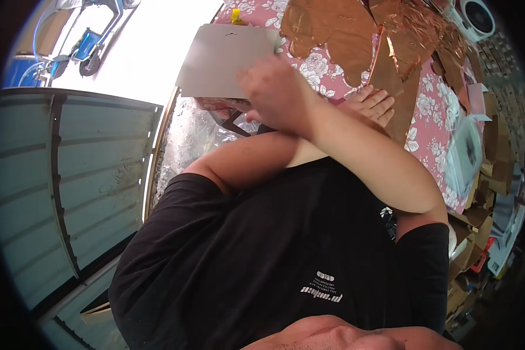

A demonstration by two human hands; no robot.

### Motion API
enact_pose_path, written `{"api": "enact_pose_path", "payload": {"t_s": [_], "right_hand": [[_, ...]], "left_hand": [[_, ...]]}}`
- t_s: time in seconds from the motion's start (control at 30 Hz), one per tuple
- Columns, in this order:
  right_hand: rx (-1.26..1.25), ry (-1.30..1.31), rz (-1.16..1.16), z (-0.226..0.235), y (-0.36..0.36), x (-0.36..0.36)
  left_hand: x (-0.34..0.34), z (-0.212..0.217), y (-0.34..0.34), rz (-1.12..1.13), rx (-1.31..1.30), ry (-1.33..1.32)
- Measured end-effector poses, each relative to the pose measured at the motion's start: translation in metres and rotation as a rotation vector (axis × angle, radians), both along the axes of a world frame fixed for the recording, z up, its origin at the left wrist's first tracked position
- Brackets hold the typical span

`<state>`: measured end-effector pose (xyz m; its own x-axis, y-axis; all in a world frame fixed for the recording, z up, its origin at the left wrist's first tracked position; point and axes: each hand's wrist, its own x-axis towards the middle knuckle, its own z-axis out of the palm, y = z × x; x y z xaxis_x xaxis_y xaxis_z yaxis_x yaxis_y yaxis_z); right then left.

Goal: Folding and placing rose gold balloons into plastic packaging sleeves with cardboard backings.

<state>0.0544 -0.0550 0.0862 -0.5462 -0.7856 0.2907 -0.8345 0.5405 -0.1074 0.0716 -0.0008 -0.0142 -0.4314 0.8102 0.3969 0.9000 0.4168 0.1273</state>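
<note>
My forearms cross in front of my chest, the right one on top. My left hand (pixel 372 106) has come out at the right side, its fingers stretched flat on a smooth copper-brown sheet (pixel 401 105). At the left, my right hand (pixel 272 90) is over the right edge of a flat grey card panel (pixel 216 61) with a small hanger-shaped slot. Motion smears that hand, so I cannot tell whether its fingers grip the panel. Crumpled copper-coloured foil (pixel 326 35) lies beyond my left hand.
A pink cloth with white flowers (pixel 315 67) covers the table. A small yellow object (pixel 235 16) sits behind the panel. Clear plastic wrap (pixel 184 131) is below the table's left edge. At the right are a white fan-like device (pixel 477 20), a clear plastic packet (pixel 464 154) and cardboard boxes.
</note>
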Motion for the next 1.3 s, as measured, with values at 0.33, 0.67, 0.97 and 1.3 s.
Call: {"api": "enact_pose_path", "payload": {"t_s": [0.33, 0.67, 0.97, 1.3], "right_hand": [[0.075, -0.04, -0.013, 0.008, -0.01, 0.01], [-0.466, -0.226, -0.177, 0.029, 0.07, 0.014], [-0.182, 0.282, -0.65, 0.046, 0.27, 0.077], [0.029, 0.011, -0.644, -0.034, 0.307, 0.064]], "left_hand": [[0.002, 0.006, 0.001, -0.018, 0.038, -0.009], [0.001, -0.011, 0.005, 0.043, 0.068, 0.114], [0.01, 0.043, -0.003, 0.015, -0.04, -0.143], [0.012, 0.045, 0.001, 0.027, -0.033, -0.119]]}}
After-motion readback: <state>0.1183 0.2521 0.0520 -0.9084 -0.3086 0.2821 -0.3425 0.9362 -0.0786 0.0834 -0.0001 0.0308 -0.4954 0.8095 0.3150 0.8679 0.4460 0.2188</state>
